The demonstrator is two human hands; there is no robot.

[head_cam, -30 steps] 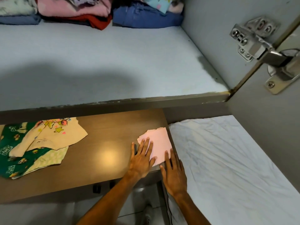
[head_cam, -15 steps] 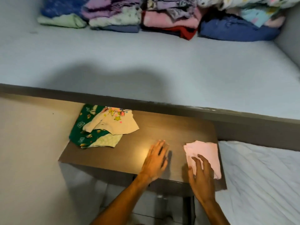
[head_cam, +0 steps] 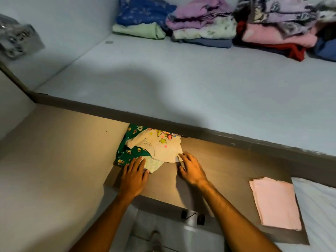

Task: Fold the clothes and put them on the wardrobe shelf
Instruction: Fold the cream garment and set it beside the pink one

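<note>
A cream garment (head_cam: 160, 148) with star prints lies on a green patterned garment (head_cam: 131, 153) at the left end of the brown table (head_cam: 223, 166), partly under the shelf's front edge. My left hand (head_cam: 133, 175) rests flat on the pile's near corner, fingers spread. My right hand (head_cam: 190, 169) touches the cream garment's near right edge with open fingers. A folded pink cloth (head_cam: 274, 204) lies by itself at the table's right end. The pale wardrobe shelf (head_cam: 181, 84) stretches above the table.
Stacks of folded clothes (head_cam: 203, 28) line the back of the shelf, from blue and green at the left to pink and red at the right. A white sheeted bed (head_cam: 320, 206) adjoins the table's right side. A wardrobe door (head_cam: 45, 170) stands at the left.
Both hands left the folded pink cloth and moved left to the cream and green pile. The view swung left, so the pink cloth now sits far right.
</note>
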